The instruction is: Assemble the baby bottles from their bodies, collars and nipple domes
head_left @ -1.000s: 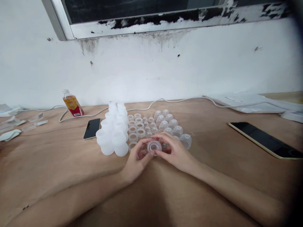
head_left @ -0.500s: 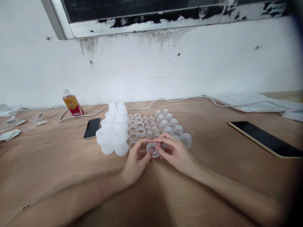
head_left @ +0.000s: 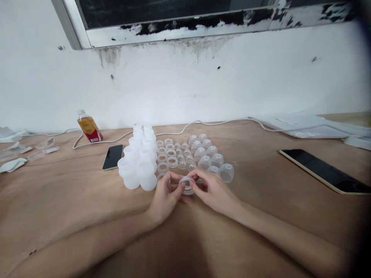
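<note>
Between both hands, just above the wooden table, is a clear screw ring [head_left: 187, 187] of the baby-bottle kind. My left hand [head_left: 165, 197] grips its left side with the thumb on the front. My right hand [head_left: 213, 189] pinches the right side with thumb and fingers. Whether a nipple sits inside the ring I cannot make out. Behind the hands lie rows of similar screw rings [head_left: 172, 161] and small clear bottle nipples [head_left: 189, 159]. White bottles [head_left: 147, 175] stand in two columns on the left. Clear dome caps [head_left: 226, 172] stand on the right, the nearest ones partly hidden by my right hand.
A dark-screened phone [head_left: 113, 157] lies left of the bottles, and a larger dark-screened device [head_left: 324, 170] at right. A drink bottle [head_left: 89, 126] stands near the wall. A white cable [head_left: 199, 121] runs along the back to plastic bags [head_left: 298, 125]. Small plastic packets [head_left: 36, 155] lie far left.
The ring has tilted in my fingers, its opening turning from facing up toward a more edge-on view. My right fingers have shifted slightly down and around its side.
</note>
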